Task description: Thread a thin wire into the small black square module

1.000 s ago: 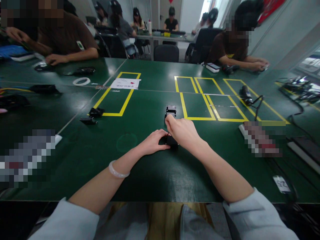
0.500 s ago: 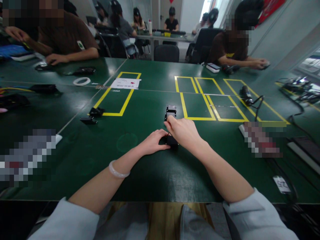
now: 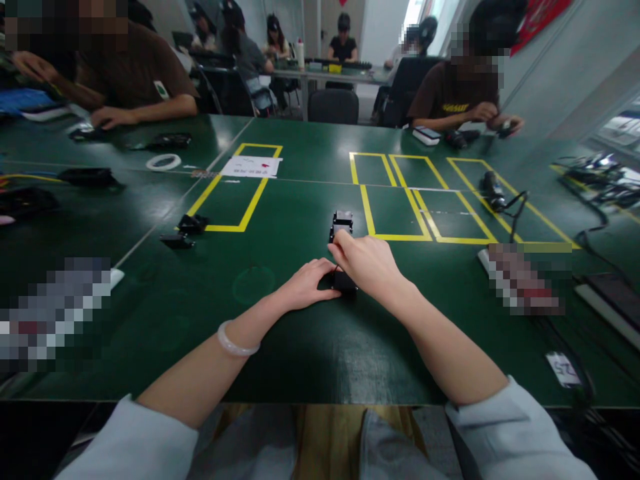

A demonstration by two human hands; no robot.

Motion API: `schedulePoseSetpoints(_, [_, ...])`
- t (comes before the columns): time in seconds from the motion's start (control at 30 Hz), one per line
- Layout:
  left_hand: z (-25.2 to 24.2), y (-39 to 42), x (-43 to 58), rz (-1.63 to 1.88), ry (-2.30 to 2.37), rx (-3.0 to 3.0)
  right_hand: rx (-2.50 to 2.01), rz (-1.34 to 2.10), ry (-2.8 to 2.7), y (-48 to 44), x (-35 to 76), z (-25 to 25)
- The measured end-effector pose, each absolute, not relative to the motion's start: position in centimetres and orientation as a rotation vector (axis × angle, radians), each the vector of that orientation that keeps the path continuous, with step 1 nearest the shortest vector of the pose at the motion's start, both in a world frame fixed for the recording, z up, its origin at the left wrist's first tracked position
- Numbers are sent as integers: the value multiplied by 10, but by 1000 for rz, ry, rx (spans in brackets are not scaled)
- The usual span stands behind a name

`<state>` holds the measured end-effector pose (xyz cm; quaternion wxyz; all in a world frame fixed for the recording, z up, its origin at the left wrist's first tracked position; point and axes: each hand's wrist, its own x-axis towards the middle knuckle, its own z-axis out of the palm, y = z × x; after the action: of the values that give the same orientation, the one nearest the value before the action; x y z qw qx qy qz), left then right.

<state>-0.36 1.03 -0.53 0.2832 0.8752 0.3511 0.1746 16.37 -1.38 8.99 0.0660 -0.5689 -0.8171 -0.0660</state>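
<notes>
A small black assembly of boxy segments stands on the green table [image 3: 295, 360] in front of me. Its far end [image 3: 343, 219] shows beyond my fingers, its near block [image 3: 345, 281] between my hands. My left hand [image 3: 313, 283] grips the near block from the left, thumb along the front and fingers behind. Over the assembly's middle, my right hand [image 3: 367, 260] is closed, its fingertips bent down in a pinch; what they hold is hidden. To the left lie two loose black pieces, one angular [image 3: 194, 223] and one flat [image 3: 177, 241].
Yellow tape outlines [image 3: 400, 238] mark the table, with a paper label [image 3: 251, 167] on one. A white tape roll [image 3: 163, 163] lies at left, a black device with a cable [image 3: 494, 190] at right. Blurred-out objects flank me. Two co-workers sit across the table.
My hands and the black assembly look unchanged. Across the table at right, a co-worker has brought both hands apart and a little to the left.
</notes>
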Motion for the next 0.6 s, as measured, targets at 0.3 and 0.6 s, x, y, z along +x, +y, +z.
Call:
schedulePoseSetpoints(0.3, [-7,10,-4,460,965,2344,-1628,-148,-2451,-15,163,88])
schedulePoseSetpoints(0.6, [-6,11,-4,461,950,2337,-1659,-141,-2477,-14,164,89])
